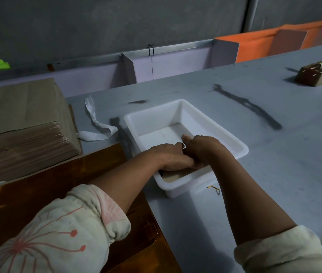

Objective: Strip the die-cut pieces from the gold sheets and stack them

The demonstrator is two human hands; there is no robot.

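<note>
A white plastic tub (233, 143) stands on the grey table. A tan stack of die-cut pieces (173, 177) lies in its near end, mostly hidden under my hands. My left hand (168, 156) lies across the top of the stack with its fingers stretched to the right. My right hand (203, 148) meets it from the right, thumb sticking out and fingers curled down at the stack's edge. The glossy gold sheets (37, 196) lie on the table at the lower left, under my left forearm.
A tall pile of brown sheets (22, 133) sits at the left. A white paper strip (95, 127) curls behind the gold sheets. A thin gold scrap (214, 189) lies beside the tub. A small cardboard box (317, 75) stands far right. Lilac dividers (175, 64) line the back.
</note>
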